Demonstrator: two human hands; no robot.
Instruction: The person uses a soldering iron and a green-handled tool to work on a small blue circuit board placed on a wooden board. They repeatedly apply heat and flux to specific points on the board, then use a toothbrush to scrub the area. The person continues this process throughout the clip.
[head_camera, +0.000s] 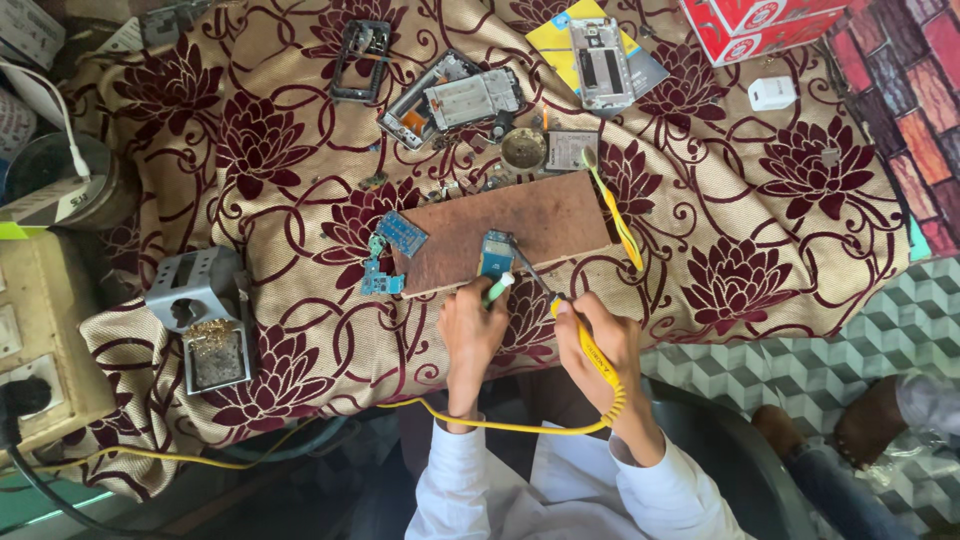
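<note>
Soldering iron (585, 340) in right hand (600, 340) grip, tip on circuit board (495, 252).

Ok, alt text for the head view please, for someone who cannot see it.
A person's right hand holds a yellow soldering iron to a small blue circuit board on a wooden board, the left hand steadying it with a green-tipped tool. Phone frames lie on a floral cloth.

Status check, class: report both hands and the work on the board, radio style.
Left hand grips green-tipped tool at blue circuit board. Right hand holds yellow soldering iron, tip on board. Wooden block underneath; nothing obstructing.
</note>
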